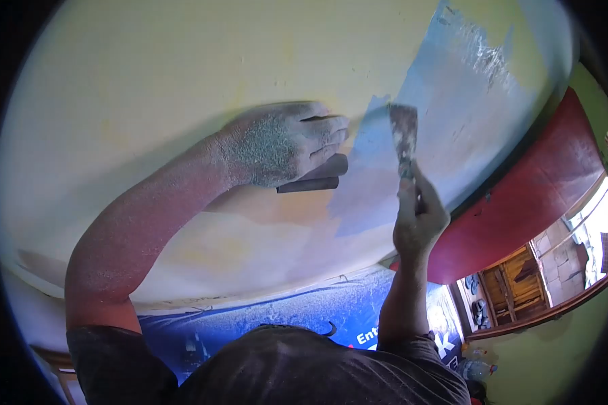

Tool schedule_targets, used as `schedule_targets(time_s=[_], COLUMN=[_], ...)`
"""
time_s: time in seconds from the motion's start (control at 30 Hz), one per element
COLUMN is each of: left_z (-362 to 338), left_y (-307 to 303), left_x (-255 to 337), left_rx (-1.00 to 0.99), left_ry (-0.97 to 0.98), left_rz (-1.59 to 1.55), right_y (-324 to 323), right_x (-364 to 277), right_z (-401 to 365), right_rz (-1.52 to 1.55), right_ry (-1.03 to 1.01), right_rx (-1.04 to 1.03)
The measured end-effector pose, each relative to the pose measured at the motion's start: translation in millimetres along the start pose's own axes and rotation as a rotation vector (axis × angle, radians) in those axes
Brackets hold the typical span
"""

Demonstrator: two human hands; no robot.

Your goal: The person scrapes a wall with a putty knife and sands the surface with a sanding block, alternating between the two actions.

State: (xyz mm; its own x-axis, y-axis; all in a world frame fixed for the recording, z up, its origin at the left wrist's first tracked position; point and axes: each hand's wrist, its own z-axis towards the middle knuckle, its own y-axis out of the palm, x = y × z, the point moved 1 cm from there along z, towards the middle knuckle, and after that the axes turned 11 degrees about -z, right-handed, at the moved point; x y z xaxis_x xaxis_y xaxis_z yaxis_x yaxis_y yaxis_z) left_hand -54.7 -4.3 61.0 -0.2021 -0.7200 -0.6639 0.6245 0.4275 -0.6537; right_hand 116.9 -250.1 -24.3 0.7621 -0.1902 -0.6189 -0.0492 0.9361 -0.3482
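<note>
My left hand (pixel 280 142), coated in pale dust, lies against the pale yellow painted wall (pixel 175 74). Under its palm is a piece of dark grey sandpaper (pixel 311 183), its curled edges sticking out below the fingers. My right hand (pixel 421 216) grips a putty knife (pixel 404 131) by the handle, with the blade up. That blade is stained and overlaps the edge of a light blue patch (pixel 446 101) on the wall. Whitish scraped marks (pixel 483 57) show in the upper part of the patch.
A blue printed banner (pixel 270 324), speckled with white dust, spreads below the wall. To the right is a red painted band (pixel 520 189) beside an opening with wooden boards (pixel 513 283). A plastic bottle (pixel 476 370) stands at the lower right.
</note>
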Motion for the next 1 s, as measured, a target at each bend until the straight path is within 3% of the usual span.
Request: schedule_targets(time_s=[0.27,0.3,0.4,0.53,0.7,0.8,0.9,1.0], left_z=[-2.5,-1.6,-0.4,0.4,4.6,5.9,7.5,11.3], left_y=[9.4,7.3,11.2,5.3,-5.5,-0.5,-0.5,2.5], left_x=[0.8,-0.2,1.1,0.4,3.7,3.2,15.1,20.4], left_rx=[0.045,0.025,0.002,0.035,-0.063,-0.047,-0.048,-0.021], left_ry=[-0.056,-0.025,-0.004,-0.037,0.014,-0.02,-0.034,-0.061], left_rz=[-0.043,0.007,-0.001,0.003,0.038,0.013,-0.02,0.002], right_y=[5.7,11.9,4.4,8.1,9.6,29.7,15.3,10.3], right_x=[16.3,14.8,1.2,6.7,9.0,38.2,17.8,26.7], right_z=[-3.5,5.9,8.2,0.2,4.8,0.8,8.5,7.3], right_rz=[0.06,0.097,0.116,0.04,0.02,0.246,0.211,0.157], right_ry=[0.001,-0.12,0.018,-0.066,-0.037,-0.218,-0.075,-0.215], right_rx=[-0.009,0.087,0.057,0.033,0.001,0.086,-0.026,0.024])
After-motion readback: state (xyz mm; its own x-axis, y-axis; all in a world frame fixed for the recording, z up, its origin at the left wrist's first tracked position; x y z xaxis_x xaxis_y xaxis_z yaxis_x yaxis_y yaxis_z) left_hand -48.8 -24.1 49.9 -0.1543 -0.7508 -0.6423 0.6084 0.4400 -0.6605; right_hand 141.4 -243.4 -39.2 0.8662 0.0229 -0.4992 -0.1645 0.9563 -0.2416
